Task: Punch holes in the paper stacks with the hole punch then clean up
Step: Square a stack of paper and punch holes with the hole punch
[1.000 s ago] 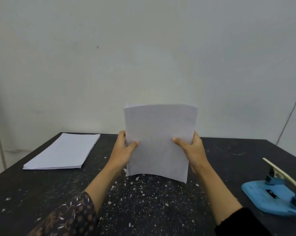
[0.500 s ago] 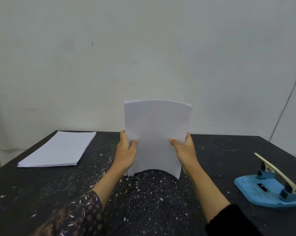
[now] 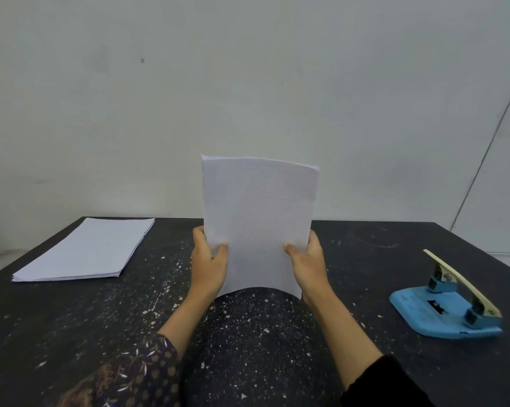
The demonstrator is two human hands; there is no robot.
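Paper stack (image 3: 256, 224) stands upright over the middle of the desk (image 3: 365, 254). The left hand (image 3: 208, 265) and right hand (image 3: 308, 264) reach forward and pinch its lower side edges, thumbs on the near face, bowing the sheets so the bottom edge arches. A blue hole punch (image 3: 444, 312) sits well apart near the desk's right edge, lever raised, and farther back on the left a second stack (image 3: 83, 251) lies flat, with fleck-strewn desk between each and the hands.

Floral left sleeve (image 3: 130, 374), black right sleeve (image 3: 384, 384)
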